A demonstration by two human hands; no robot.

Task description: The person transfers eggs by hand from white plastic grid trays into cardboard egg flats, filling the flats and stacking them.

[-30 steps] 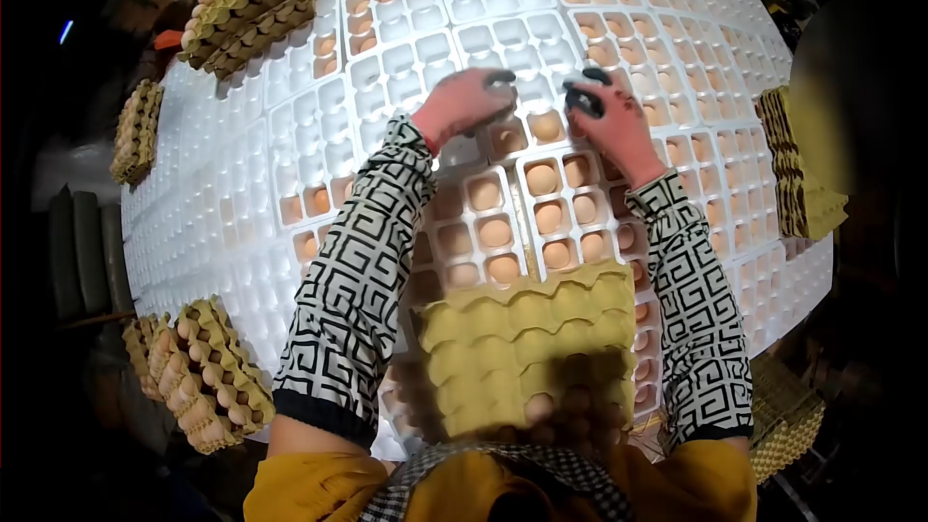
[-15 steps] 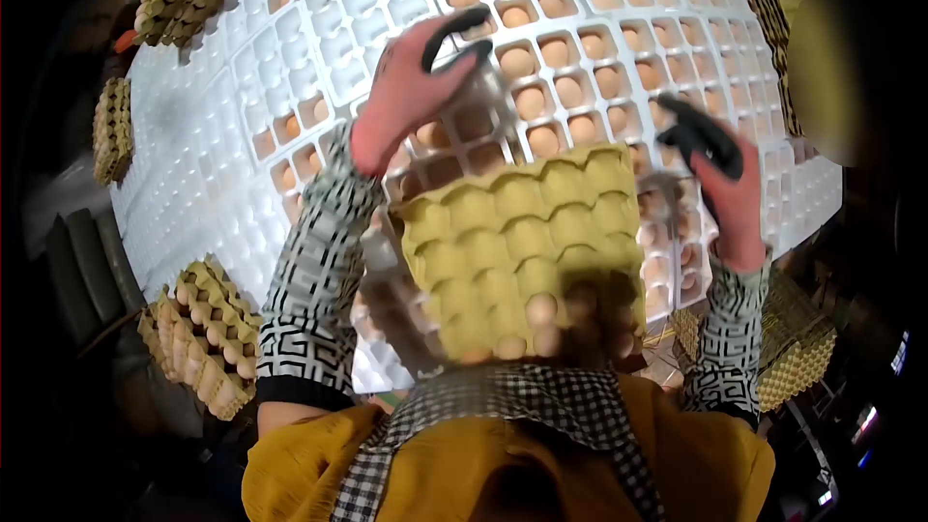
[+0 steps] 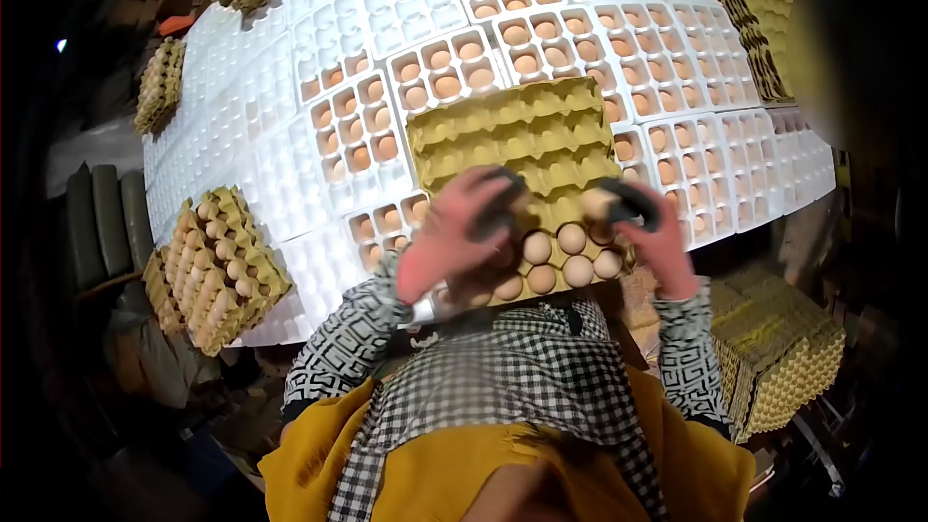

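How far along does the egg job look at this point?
Partway, it seems. Looks done: a white tray beyond the yellow tray holds eggs, and the yellow tray's far rows are bare. In hand: the left hand and right hand work over the yellow tray, grips blurred. Left: eggs in its near rows, and another white tray farther out has empty cups.

Black-fingered pink gloves, black-and-white maze-patterned sleeves and a gingham apron are worn with a mustard top
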